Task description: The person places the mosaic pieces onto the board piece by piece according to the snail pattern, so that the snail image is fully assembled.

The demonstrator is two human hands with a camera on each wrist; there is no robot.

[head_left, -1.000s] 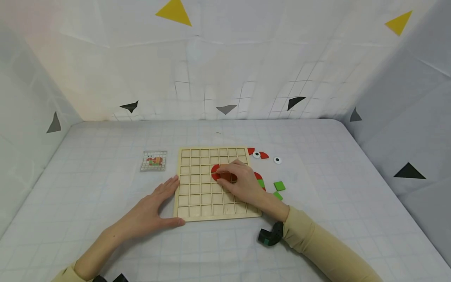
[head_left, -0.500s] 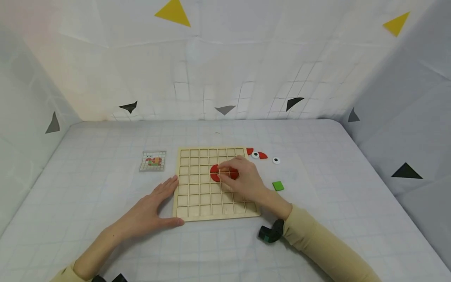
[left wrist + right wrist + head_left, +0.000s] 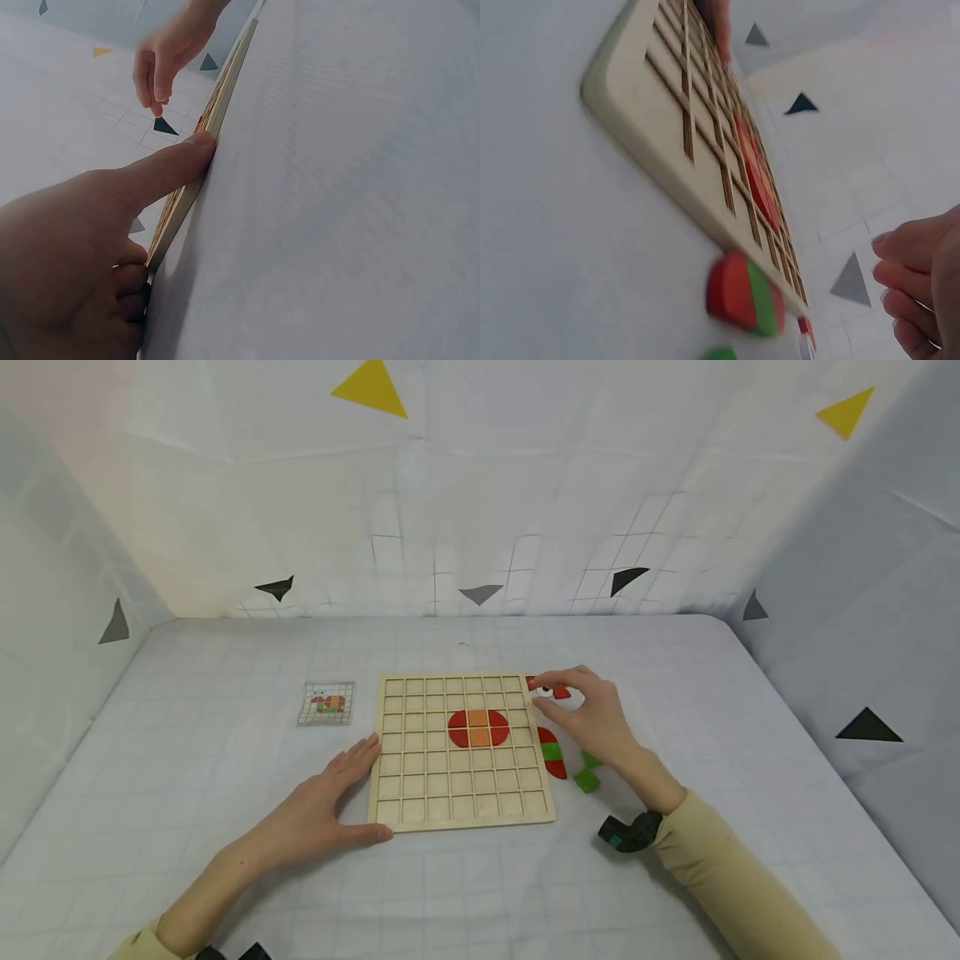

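A wooden grid board point(image 3: 420, 785) lies on the table. Its cells hold red quarter-round pieces point(image 3: 457, 727) at both ends of a rounded shape, with orange square pieces point(image 3: 477, 727) between them. My left hand point(image 3: 322, 814) rests at the board's left side, thumb on the near corner and fingers along the edge; the left wrist view shows the thumb point(image 3: 169, 169) on the rim. My right hand point(image 3: 592, 710) hovers beyond the board's right edge, thumb and index finger apart over red pieces point(image 3: 561, 692) and a white eye piece point(image 3: 545, 692), partly hidden. Nothing shows between its fingers.
Red and green pieces point(image 3: 551, 752) lie against the board's right edge, with green squares point(image 3: 587, 780) beside them, partly under the right wrist. A small picture card point(image 3: 326, 703) with a coloured grid figure lies left of the board.
My right hand has moved from the middle of the board to the right, over the loose red and eye pieces. The orange squares it covered now show. My left hand stays put.
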